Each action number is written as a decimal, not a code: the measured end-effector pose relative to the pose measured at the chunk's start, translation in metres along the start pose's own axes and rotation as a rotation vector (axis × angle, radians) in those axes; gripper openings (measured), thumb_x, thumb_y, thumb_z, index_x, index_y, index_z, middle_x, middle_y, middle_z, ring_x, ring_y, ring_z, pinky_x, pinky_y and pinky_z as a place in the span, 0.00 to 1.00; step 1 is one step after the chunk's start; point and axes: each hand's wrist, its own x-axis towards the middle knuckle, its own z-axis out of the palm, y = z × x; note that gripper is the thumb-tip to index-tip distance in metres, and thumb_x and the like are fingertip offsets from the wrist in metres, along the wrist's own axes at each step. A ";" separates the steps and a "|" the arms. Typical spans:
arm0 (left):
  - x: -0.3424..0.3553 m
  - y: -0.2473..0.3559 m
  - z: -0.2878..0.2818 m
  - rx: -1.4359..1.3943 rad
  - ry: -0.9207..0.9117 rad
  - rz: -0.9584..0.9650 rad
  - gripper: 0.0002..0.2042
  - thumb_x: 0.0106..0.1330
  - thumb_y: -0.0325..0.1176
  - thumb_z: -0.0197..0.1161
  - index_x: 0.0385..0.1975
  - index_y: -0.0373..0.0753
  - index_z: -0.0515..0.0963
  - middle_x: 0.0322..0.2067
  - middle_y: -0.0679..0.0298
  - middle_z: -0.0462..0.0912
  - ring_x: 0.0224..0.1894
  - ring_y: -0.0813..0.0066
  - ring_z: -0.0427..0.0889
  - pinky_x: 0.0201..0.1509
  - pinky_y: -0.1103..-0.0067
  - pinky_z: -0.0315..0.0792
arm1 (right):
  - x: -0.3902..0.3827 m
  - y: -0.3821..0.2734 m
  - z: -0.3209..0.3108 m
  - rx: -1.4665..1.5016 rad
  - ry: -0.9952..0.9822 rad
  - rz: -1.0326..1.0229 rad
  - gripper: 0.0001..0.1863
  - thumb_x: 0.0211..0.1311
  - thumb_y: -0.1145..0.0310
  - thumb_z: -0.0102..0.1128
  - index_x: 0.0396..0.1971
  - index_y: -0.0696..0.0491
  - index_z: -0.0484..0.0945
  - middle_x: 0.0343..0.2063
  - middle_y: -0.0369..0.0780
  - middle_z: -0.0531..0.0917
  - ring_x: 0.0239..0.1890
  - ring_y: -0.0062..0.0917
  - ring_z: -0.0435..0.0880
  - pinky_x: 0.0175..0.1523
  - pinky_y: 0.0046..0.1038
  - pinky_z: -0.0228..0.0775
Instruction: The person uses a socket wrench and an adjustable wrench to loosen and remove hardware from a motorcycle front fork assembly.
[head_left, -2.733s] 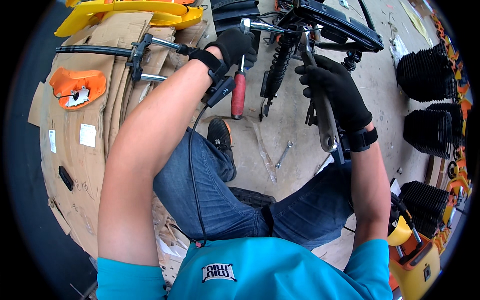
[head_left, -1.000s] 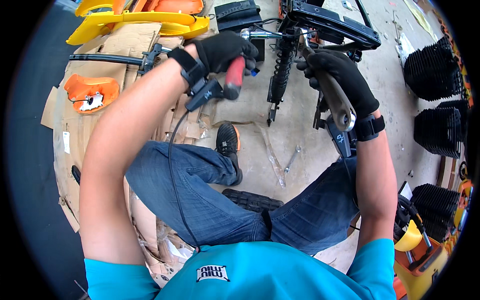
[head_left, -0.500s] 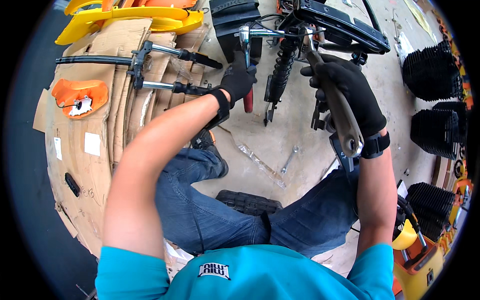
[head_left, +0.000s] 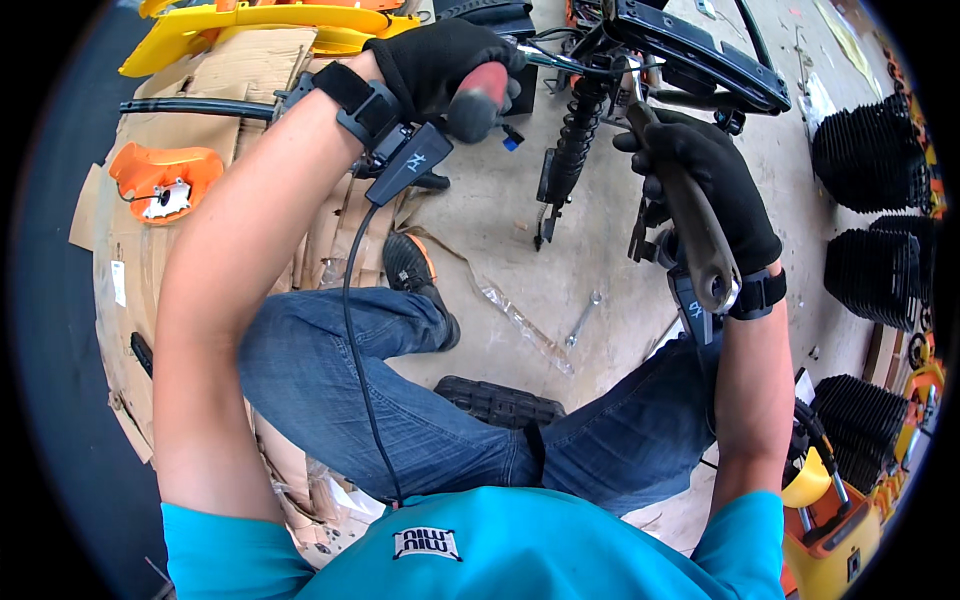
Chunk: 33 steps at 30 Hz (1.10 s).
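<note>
L hand (head_left: pixel 435 62) clenched on red-handled ratchet (head_left: pixel 482 92); R hand (head_left: pixel 718 185) grasping lg grey wrench (head_left: pixel 695 222) nr blk frame (head_left: pixel 690 52). Sm spanner (head_left: pixel 583 319) on floor (head_left: pixel 630 310).

PASS: over floor (head_left: pixel 490 250) beside spanner (head_left: pixel 584 318) | BLOCK: coil shock (head_left: pixel 580 130), black frame (head_left: pixel 695 55)

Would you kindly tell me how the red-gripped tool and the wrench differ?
The red-gripped tool is in the left hand; the wrench is in the right hand. The tool shows a rounded red grip with a dark end; the wrench is flatter and gray. Both are held in black gloves.
</note>
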 end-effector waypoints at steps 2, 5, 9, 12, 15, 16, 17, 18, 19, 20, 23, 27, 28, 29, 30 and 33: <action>-0.006 -0.012 0.018 -0.348 0.014 -0.098 0.11 0.67 0.30 0.53 0.43 0.32 0.76 0.34 0.57 0.82 0.32 0.68 0.83 0.36 0.74 0.82 | -0.002 -0.005 0.007 -0.001 0.036 0.014 0.10 0.69 0.72 0.46 0.40 0.57 0.78 0.37 0.40 0.80 0.36 0.22 0.82 0.41 0.23 0.81; 0.001 0.002 0.059 -1.009 0.114 -0.678 0.08 0.68 0.30 0.54 0.40 0.31 0.71 0.30 0.57 0.79 0.29 0.69 0.83 0.33 0.74 0.81 | -0.005 -0.013 0.010 -0.058 0.057 0.105 0.10 0.69 0.72 0.46 0.40 0.57 0.79 0.36 0.40 0.79 0.36 0.20 0.82 0.41 0.22 0.81; 0.010 -0.021 0.169 -1.083 0.593 -0.586 0.11 0.63 0.26 0.59 0.43 0.35 0.68 0.34 0.54 0.82 0.31 0.66 0.83 0.34 0.71 0.78 | -0.003 -0.011 0.008 -0.019 0.014 0.088 0.11 0.69 0.72 0.48 0.40 0.58 0.80 0.36 0.39 0.78 0.35 0.19 0.81 0.40 0.20 0.80; 0.029 -0.036 0.174 -0.648 0.674 -0.733 0.12 0.62 0.27 0.60 0.43 0.37 0.69 0.34 0.55 0.81 0.32 0.64 0.83 0.38 0.69 0.76 | -0.007 -0.012 0.011 -0.108 0.022 0.064 0.11 0.68 0.72 0.49 0.40 0.59 0.80 0.35 0.38 0.78 0.34 0.18 0.81 0.38 0.19 0.79; 0.029 -0.049 0.182 -0.529 0.704 -0.749 0.12 0.60 0.30 0.63 0.41 0.36 0.71 0.30 0.55 0.81 0.32 0.60 0.83 0.41 0.69 0.75 | -0.008 -0.015 0.014 -0.016 0.053 0.077 0.11 0.66 0.70 0.51 0.40 0.59 0.80 0.33 0.38 0.80 0.32 0.18 0.81 0.36 0.19 0.78; 0.025 -0.050 0.179 -0.516 0.688 -0.753 0.12 0.60 0.30 0.63 0.40 0.36 0.72 0.29 0.55 0.81 0.33 0.60 0.83 0.41 0.69 0.75 | -0.007 -0.015 0.014 0.067 0.068 0.108 0.11 0.66 0.69 0.51 0.40 0.59 0.79 0.32 0.38 0.80 0.31 0.18 0.81 0.35 0.19 0.78; 0.021 -0.049 0.174 -0.591 0.635 -0.729 0.09 0.63 0.30 0.61 0.38 0.34 0.72 0.29 0.55 0.82 0.31 0.63 0.84 0.38 0.70 0.77 | -0.006 -0.014 0.014 0.154 0.086 0.141 0.12 0.66 0.68 0.51 0.40 0.59 0.79 0.31 0.38 0.81 0.31 0.18 0.81 0.35 0.19 0.78; 0.017 -0.044 0.160 -0.751 0.529 -0.750 0.09 0.64 0.29 0.60 0.41 0.33 0.71 0.29 0.57 0.81 0.32 0.65 0.84 0.37 0.72 0.78 | -0.006 -0.012 0.013 0.163 0.084 0.137 0.12 0.66 0.68 0.51 0.40 0.59 0.79 0.31 0.38 0.81 0.30 0.18 0.81 0.35 0.19 0.78; 0.014 -0.032 0.139 -0.910 0.415 -0.762 0.10 0.65 0.28 0.59 0.43 0.32 0.71 0.29 0.58 0.81 0.32 0.67 0.84 0.36 0.73 0.78 | -0.007 -0.011 0.010 0.170 0.088 0.133 0.12 0.66 0.68 0.52 0.41 0.59 0.79 0.31 0.38 0.82 0.30 0.18 0.81 0.36 0.19 0.78; 0.012 -0.017 0.116 -1.064 0.299 -0.778 0.11 0.66 0.27 0.58 0.46 0.31 0.71 0.30 0.60 0.81 0.32 0.69 0.84 0.35 0.75 0.79 | -0.007 -0.008 0.007 0.180 0.086 0.130 0.12 0.66 0.67 0.52 0.41 0.59 0.79 0.31 0.38 0.83 0.30 0.18 0.81 0.36 0.19 0.78; 0.011 0.010 0.056 -1.145 0.147 -0.698 0.10 0.70 0.31 0.55 0.42 0.29 0.74 0.28 0.62 0.81 0.30 0.71 0.84 0.34 0.76 0.80 | -0.006 -0.003 0.001 0.148 0.035 0.123 0.13 0.66 0.67 0.52 0.42 0.59 0.78 0.35 0.40 0.84 0.30 0.18 0.81 0.37 0.20 0.78; 0.006 -0.006 0.020 -0.347 -0.016 -0.126 0.12 0.70 0.34 0.54 0.39 0.29 0.76 0.27 0.63 0.80 0.28 0.73 0.83 0.33 0.77 0.80 | -0.005 -0.015 0.015 0.176 0.114 0.124 0.13 0.66 0.66 0.54 0.41 0.59 0.79 0.33 0.39 0.83 0.30 0.18 0.81 0.37 0.20 0.79; 0.007 -0.005 0.020 -0.668 -0.001 -0.364 0.12 0.70 0.35 0.55 0.39 0.29 0.76 0.27 0.63 0.80 0.28 0.73 0.82 0.32 0.77 0.79 | -0.006 -0.017 0.016 0.173 0.118 0.119 0.12 0.66 0.66 0.54 0.41 0.59 0.79 0.34 0.39 0.82 0.30 0.18 0.81 0.38 0.20 0.79; 0.011 -0.006 0.030 -0.922 0.036 -0.540 0.12 0.70 0.35 0.55 0.39 0.30 0.76 0.27 0.63 0.80 0.27 0.73 0.82 0.31 0.78 0.79 | -0.008 -0.015 0.014 0.166 0.136 0.122 0.12 0.66 0.66 0.54 0.41 0.59 0.79 0.34 0.39 0.82 0.31 0.18 0.82 0.38 0.20 0.79; 0.010 -0.005 0.039 -1.170 0.076 -0.727 0.13 0.71 0.36 0.55 0.39 0.30 0.76 0.27 0.63 0.80 0.27 0.74 0.82 0.31 0.79 0.79 | -0.009 -0.013 0.014 0.118 0.115 0.104 0.11 0.67 0.67 0.54 0.41 0.58 0.79 0.35 0.40 0.82 0.32 0.19 0.82 0.38 0.20 0.79; 0.013 -0.007 0.099 -1.087 0.290 -0.735 0.07 0.68 0.30 0.58 0.37 0.34 0.69 0.28 0.61 0.79 0.27 0.71 0.83 0.33 0.76 0.80 | -0.008 -0.008 0.010 -0.012 0.042 0.058 0.10 0.67 0.70 0.53 0.42 0.58 0.79 0.38 0.41 0.81 0.35 0.19 0.83 0.38 0.20 0.80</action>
